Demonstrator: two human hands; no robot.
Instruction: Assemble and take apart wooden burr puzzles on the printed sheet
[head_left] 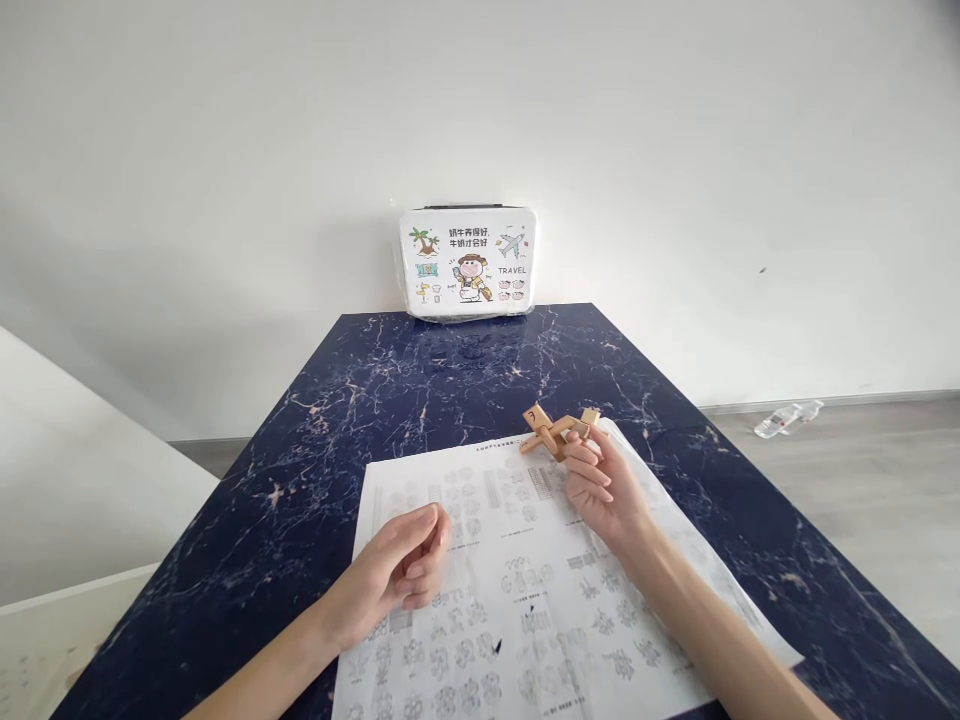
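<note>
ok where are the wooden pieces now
In the head view, the wooden pieces are right of centre, in the right hand near the far edge of the printed sheet.

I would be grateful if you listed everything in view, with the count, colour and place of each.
Wooden pieces: several joined or touching, exact count unclear, light brown, near the sheet's far right part
Printed sheet: at least one, white with grey figures, on the table
Table: one, dark blue with pale veins, centre
Case: one, white with cartoon prints, table's far end
Plastic bottles: one or two, clear, on the floor at right
Wall: one, whitish, behind the table
Floor: one, greyish, at right
Left hand: one, bare, curled over the sheet
Right hand: one, bare, fingertips on the wooden pieces
</note>
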